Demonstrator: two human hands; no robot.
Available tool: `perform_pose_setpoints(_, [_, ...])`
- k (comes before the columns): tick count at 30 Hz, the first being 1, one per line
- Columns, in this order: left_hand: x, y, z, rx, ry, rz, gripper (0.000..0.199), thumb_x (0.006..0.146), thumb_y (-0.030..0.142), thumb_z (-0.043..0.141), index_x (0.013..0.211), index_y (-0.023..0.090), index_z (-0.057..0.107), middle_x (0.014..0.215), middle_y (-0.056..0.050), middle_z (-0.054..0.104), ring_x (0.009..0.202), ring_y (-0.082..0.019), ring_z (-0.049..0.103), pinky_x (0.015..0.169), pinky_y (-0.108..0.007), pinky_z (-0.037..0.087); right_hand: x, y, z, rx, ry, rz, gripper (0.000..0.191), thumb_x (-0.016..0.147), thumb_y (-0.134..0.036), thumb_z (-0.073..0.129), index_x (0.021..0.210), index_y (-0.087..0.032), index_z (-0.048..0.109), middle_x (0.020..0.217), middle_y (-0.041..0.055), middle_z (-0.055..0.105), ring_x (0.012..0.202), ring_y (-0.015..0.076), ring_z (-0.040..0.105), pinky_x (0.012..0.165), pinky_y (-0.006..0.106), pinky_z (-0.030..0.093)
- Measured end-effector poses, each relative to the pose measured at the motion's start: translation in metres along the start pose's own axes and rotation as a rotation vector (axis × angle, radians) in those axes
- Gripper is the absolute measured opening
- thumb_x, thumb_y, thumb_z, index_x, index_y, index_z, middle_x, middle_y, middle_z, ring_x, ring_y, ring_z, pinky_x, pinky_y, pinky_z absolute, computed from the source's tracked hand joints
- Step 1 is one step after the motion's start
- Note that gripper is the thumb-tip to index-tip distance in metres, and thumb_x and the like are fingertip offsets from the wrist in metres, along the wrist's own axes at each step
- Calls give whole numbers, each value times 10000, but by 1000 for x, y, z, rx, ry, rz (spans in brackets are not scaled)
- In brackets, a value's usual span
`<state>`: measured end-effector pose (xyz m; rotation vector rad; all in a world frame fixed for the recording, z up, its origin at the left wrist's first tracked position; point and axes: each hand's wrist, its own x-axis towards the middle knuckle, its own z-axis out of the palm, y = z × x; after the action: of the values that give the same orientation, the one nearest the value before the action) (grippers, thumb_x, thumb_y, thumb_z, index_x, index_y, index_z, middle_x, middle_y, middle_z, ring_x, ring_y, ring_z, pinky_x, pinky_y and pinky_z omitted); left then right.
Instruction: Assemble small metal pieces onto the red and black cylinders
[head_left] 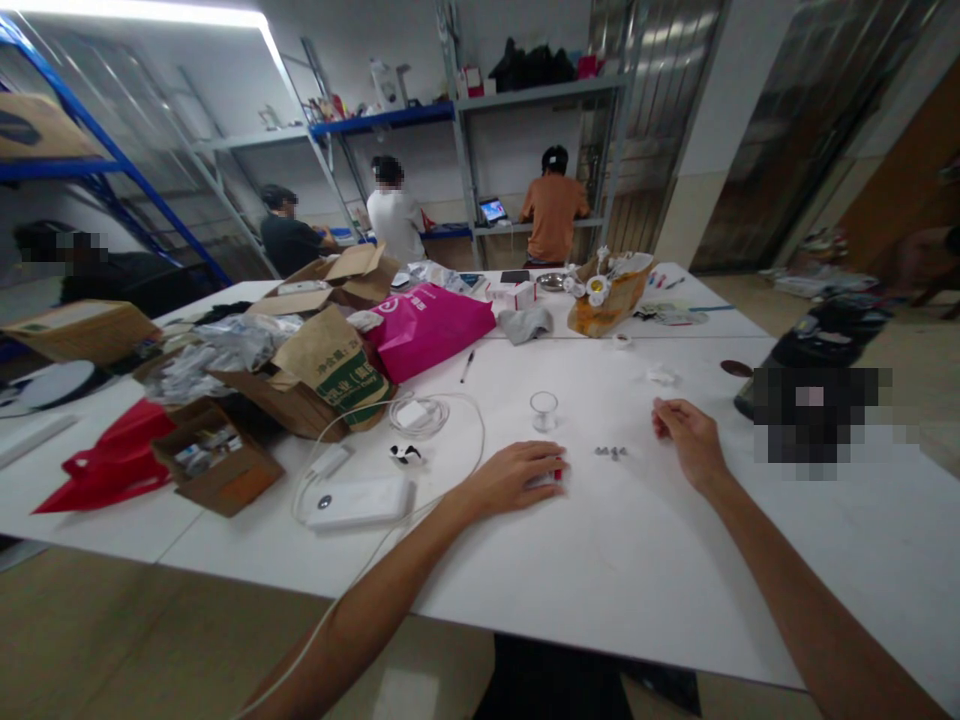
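Note:
On the white table (600,560), my left hand (517,475) lies palm down with its fingers over a small clear and red thing (557,476). Most of that thing is hidden under the fingers, so its kind cannot be told. Several small grey metal pieces (611,452) lie in a cluster between my hands. My right hand (691,440) is closed to their right, thumb and fingertips drawn together; what they hold, if anything, is too small to make out. A clear glass cup (544,410) stands just beyond my left hand.
A white power bank (360,503), looped cables (420,415) and a black pen (467,366) lie to the left. Behind are cardboard boxes (225,480) and a pink bag (431,325). A black bag (825,340) sits at right. Several people face shelves at the back.

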<state>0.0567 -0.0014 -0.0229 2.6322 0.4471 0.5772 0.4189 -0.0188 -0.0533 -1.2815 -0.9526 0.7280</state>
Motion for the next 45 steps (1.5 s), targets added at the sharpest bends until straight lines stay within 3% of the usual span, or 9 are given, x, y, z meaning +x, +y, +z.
perform_pose_setpoints(7, [-16,-4,-8,-92,79,-111,424,1068,427,633,1448,241,663,1498,-139,675,1390,-276,644,1216,-424,503,4,9,-5,26,12,11,438,809,-617,866,835,-208,712,749,0,666,640,88,570,611,245,467])
perform_pose_setpoints(15, [-19,-8,-6,-122,62,-136,411,1094,439,587,1458,276,685,1588,-100,616,1466,-266,594,1264,-423,467,6,14,-8,51,22,21,443,792,-612,882,856,-202,726,760,4,674,653,87,582,613,241,472])
perform_pose_setpoints(28, [-20,-7,-4,-120,124,-72,379,1048,311,642,1413,257,728,1513,-109,679,1379,-256,666,1214,-393,516,2,9,-7,77,10,29,429,795,-583,889,832,-191,719,746,-4,654,647,75,572,604,222,462])
perform_pose_setpoints(41, [-24,-6,-15,-115,85,-81,506,992,294,692,1496,254,667,1554,-122,647,1424,-281,633,1234,-431,492,1,6,-6,155,38,40,409,777,-558,910,807,-195,723,760,3,647,664,77,571,588,215,480])
perform_pose_setpoints(45, [-21,0,-26,-186,224,-177,432,973,376,749,1386,249,734,1385,-125,745,1285,-287,699,1158,-447,524,4,4,-8,330,120,92,417,692,-495,971,796,-199,696,777,-9,649,658,73,592,572,208,499])
